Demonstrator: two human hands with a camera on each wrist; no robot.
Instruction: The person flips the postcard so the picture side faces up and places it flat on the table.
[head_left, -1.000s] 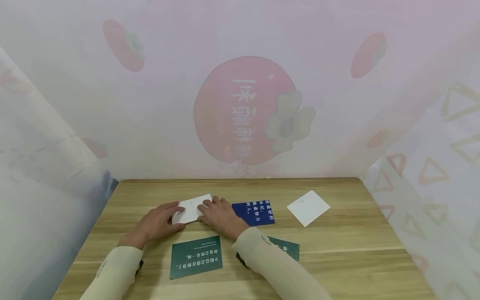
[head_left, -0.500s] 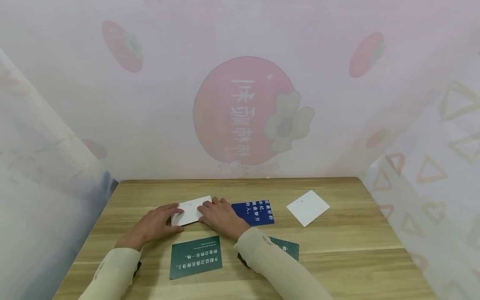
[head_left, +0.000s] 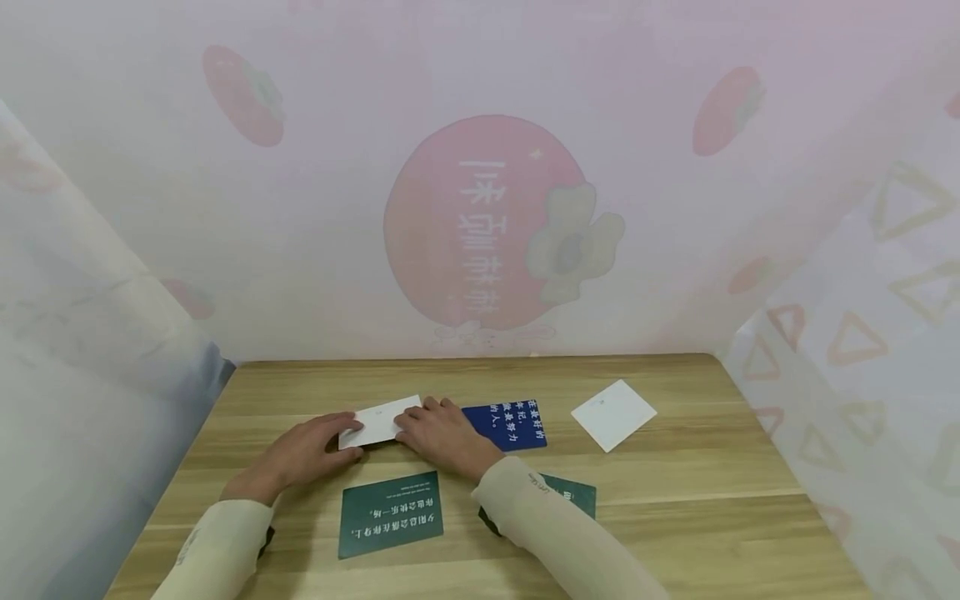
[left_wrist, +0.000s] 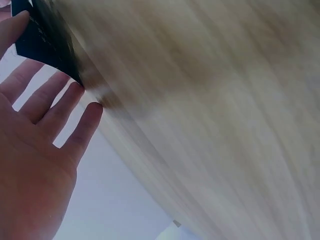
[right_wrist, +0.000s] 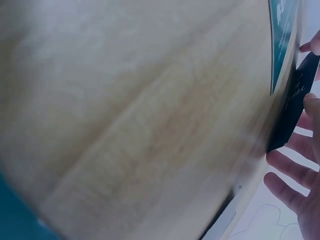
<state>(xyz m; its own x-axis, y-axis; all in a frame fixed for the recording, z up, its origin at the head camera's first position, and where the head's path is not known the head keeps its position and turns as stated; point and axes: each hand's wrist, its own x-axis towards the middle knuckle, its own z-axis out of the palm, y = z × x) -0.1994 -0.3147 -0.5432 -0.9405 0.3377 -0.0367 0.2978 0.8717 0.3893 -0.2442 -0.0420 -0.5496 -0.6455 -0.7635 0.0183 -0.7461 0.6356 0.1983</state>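
A card [head_left: 378,422], white side up, lies tilted between both hands at the table's left middle, with shadow under its near edge. My left hand [head_left: 303,450] holds its left end, thumb on the near side and fingers at the far side. At the right end, my right hand [head_left: 444,437] grips it the same way, its fingers partly hidden behind the knuckles in the head view. From low down, the left wrist view shows the card's dark underside [left_wrist: 45,42]. Pale print marks the same dark underside [right_wrist: 295,102] in the right wrist view.
A blue card [head_left: 517,425] with white writing lies just right of my right hand. Farther right rests a white card [head_left: 615,417]. One green card [head_left: 390,515] lies nearer me; another green card [head_left: 573,497] is partly under my right sleeve. Printed cloth walls enclose the wooden table.
The held card has tilted slightly, so less of its white face shows and its near edge stands higher. My left hand has shifted a little left. The other cards stay put.
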